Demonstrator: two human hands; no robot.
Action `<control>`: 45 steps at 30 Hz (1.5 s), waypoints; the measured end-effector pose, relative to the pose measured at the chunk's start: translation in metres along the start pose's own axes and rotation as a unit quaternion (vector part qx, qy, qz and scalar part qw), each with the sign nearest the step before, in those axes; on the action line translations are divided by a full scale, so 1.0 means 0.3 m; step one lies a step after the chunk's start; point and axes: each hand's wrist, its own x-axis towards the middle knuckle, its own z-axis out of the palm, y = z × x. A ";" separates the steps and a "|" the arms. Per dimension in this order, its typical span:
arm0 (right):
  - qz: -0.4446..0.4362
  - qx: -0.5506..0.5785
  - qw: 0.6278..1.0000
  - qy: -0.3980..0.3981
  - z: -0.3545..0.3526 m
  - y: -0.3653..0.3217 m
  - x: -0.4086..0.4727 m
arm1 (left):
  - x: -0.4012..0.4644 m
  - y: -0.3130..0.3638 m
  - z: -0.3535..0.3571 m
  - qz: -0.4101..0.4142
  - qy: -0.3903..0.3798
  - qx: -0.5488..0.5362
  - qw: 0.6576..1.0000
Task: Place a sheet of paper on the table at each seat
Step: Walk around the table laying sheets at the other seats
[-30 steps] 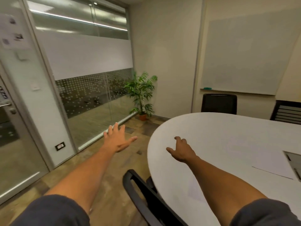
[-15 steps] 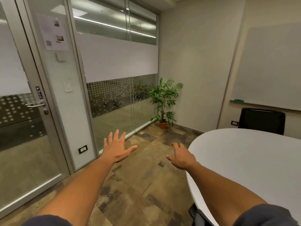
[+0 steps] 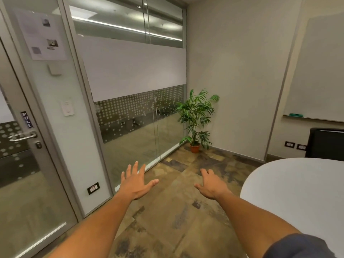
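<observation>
The left hand (image 3: 136, 183) is stretched forward over the floor (image 3: 167, 220) with its fingers spread wide and the palm turned down, and it holds nothing. The right hand (image 3: 211, 184) is also stretched forward, its fingers loosely apart, and it is empty too. Both hang above the floor, left of the white worktop (image 3: 297, 192), and touch nothing.

No sheet of paper shows in this view. The visible part of the worktop is bare, and only its rounded end is in the picture, so I cannot tell where the sheets are. One dark chair (image 3: 325, 142) stands behind the worktop, near the wall, and marks a seat. In the corner stands a potted plant (image 3: 195, 118), and a glass door (image 3: 22, 146) is at the left.

About handling, I judge as follows. A sheet of paper is very light, thin and soft; it bends under its own weight and it creases easily. It may slide on a smooth top and cling to the next sheet in a stack. The best hold is probably a gentle pinch at one edge or corner, thumb above and fingers below, with the other hand supporting the far edge while it is laid flat before the seat.
</observation>
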 end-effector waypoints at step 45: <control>0.245 -0.011 0.961 0.131 -0.420 1.002 1.997 | 2.568 1.154 0.418 0.346 -0.047 -0.002 0.937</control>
